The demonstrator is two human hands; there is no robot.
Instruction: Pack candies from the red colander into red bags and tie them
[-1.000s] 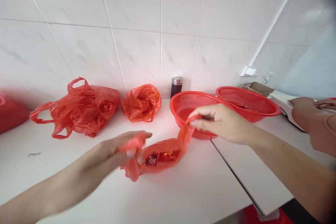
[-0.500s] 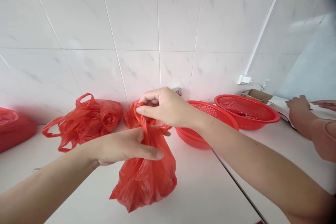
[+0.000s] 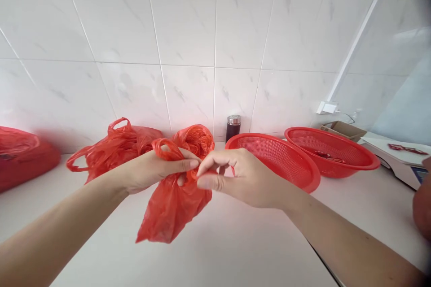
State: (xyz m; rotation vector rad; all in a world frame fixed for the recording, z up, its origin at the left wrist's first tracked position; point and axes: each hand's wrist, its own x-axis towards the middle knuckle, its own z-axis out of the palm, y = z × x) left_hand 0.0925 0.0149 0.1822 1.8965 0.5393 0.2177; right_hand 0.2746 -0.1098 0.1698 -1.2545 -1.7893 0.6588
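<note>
A filled red plastic bag (image 3: 171, 215) hangs from both hands over the white tabletop, its lower corner pointing to the left. My left hand (image 3: 161, 168) is closed around the gathered neck, and one handle loop stands up over its fingers. On the other side my right hand (image 3: 239, 177) pinches a strand of the bag's other handle between thumb and fingers. The point where the strands cross is partly hidden by my fingers. Right behind the hands rests an open, crumpled red bag (image 3: 197, 139).
Tied red bags (image 3: 129, 141) lie by the wall at left, with another red bag (image 3: 30, 161) farther left. A dark jar (image 3: 233, 128) stands beside a red colander (image 3: 308, 179). A second colander (image 3: 360, 165), a cardboard box (image 3: 346, 131) and a scale (image 3: 390, 157) holding small packets are at right.
My right hand has come down to the right of my left hand, pulling a handle strand sideways. The view has shifted left, and the other person's hands have left the scale.
</note>
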